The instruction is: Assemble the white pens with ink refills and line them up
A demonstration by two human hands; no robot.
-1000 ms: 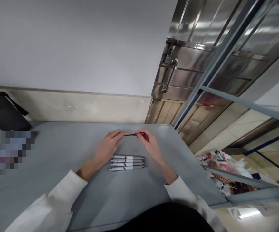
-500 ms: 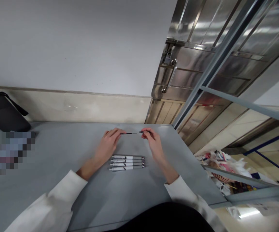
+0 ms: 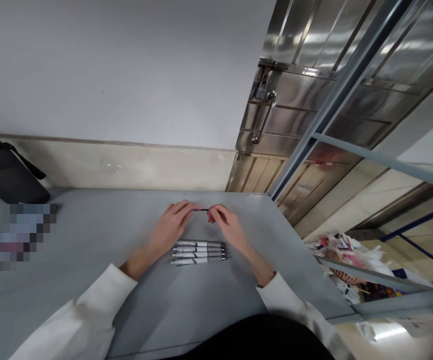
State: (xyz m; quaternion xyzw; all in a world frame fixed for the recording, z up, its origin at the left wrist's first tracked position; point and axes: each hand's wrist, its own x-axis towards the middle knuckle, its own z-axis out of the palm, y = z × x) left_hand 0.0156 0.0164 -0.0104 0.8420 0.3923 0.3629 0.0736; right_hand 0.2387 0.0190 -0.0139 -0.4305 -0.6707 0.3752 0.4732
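My left hand (image 3: 175,218) pinches one end of a thin dark pen refill (image 3: 200,210), held level above the grey table. At its other end is my right hand (image 3: 227,224), its fingers closed round a small dark pen part that they now mostly hide. Whether the refill is inside that part I cannot tell. Just below and between my hands, several white pens (image 3: 197,253) lie side by side in a row, their silvery tips pointing right.
The grey table (image 3: 89,230) meets a white wall behind. On the left are a black case (image 3: 10,170) and a blurred-out item (image 3: 14,235). A metal post (image 3: 314,135) rises at the table's far right corner. Bags and goods (image 3: 351,260) fill a shelf on the right.
My right hand has moved left with the small dark part, closing the gap to the refill's free end. My left hand has shifted slightly right. The row of pens is unchanged.
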